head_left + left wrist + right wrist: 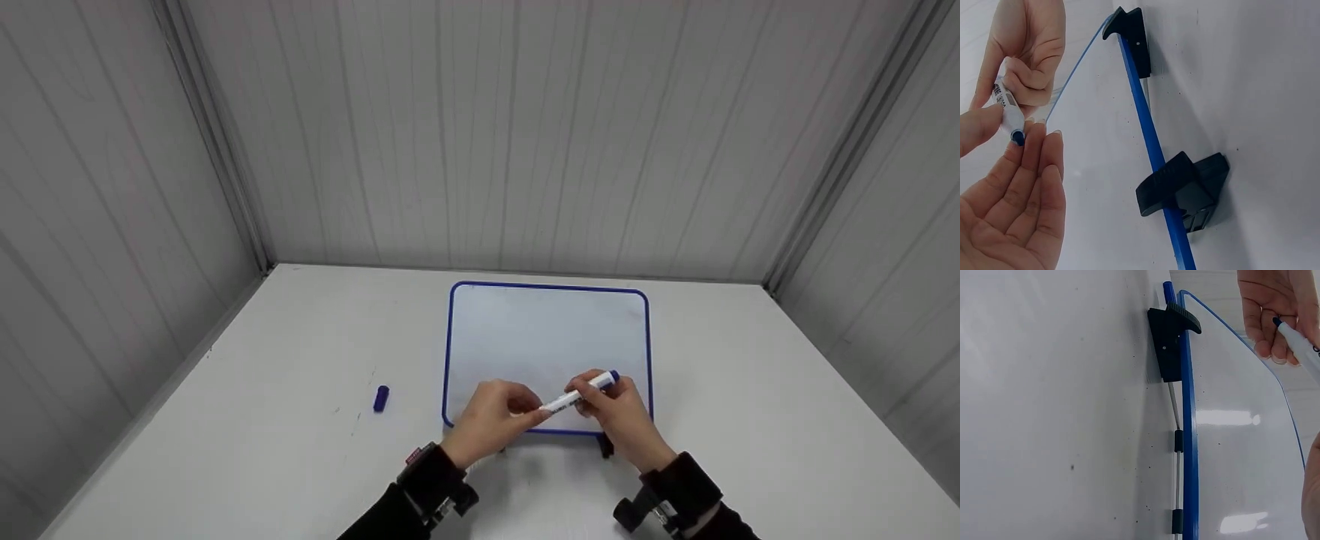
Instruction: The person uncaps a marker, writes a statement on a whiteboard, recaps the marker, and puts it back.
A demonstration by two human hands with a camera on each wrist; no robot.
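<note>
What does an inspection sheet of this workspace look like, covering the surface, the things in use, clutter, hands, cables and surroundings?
Surface: white table, a few small dark specks.
Things in use: marker, uncapped, tip toward the left hand; whiteboard, blue frame, propped on black feet, unmarked; cap lying apart on the table left of the board.
Clutter: nothing seen.
Hands: right hand grips the marker; left hand touches its tip end with its fingertips.
Cables: nothing seen.
Surroundings: grey panelled walls on three sides.

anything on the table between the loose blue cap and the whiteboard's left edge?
No. In the head view the stretch of table between the cap and the whiteboard is bare.
</note>
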